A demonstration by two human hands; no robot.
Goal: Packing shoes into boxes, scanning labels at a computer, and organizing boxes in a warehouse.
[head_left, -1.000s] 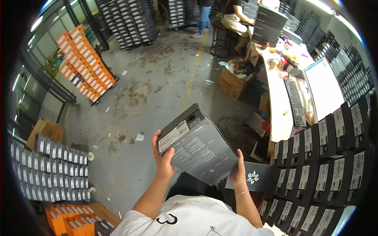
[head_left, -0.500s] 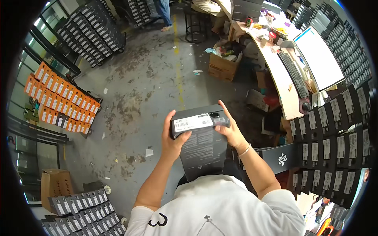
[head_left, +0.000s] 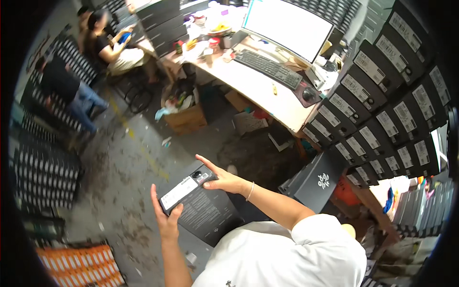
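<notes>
Between my two hands is a black shoebox (head_left: 203,210) with a white label along its narrow end and small pale print on a broad side. My left hand (head_left: 166,219) grips the labelled end at its left corner, thumb over the edge. At the right corner, my right hand (head_left: 221,180) holds the same end, its thumb near the label and its index finger stretched along the far edge. The box's near end rests close against my white shirt. A thin bracelet (head_left: 250,190) circles my right wrist.
Stacked black shoeboxes (head_left: 373,115) rise on the right, beside a dark box with a white logo (head_left: 321,179). A desk (head_left: 267,103) holds a monitor (head_left: 289,28) and keyboard (head_left: 267,68). Under it stands a carton (head_left: 186,118). Orange boxes (head_left: 83,265) lie lower left. Two people sit and one stands farther off.
My view has swung to the right, toward the desk and stacked boxes. The shoebox, still in both hands, now appears farther left and tilted. More people show at the upper left.
</notes>
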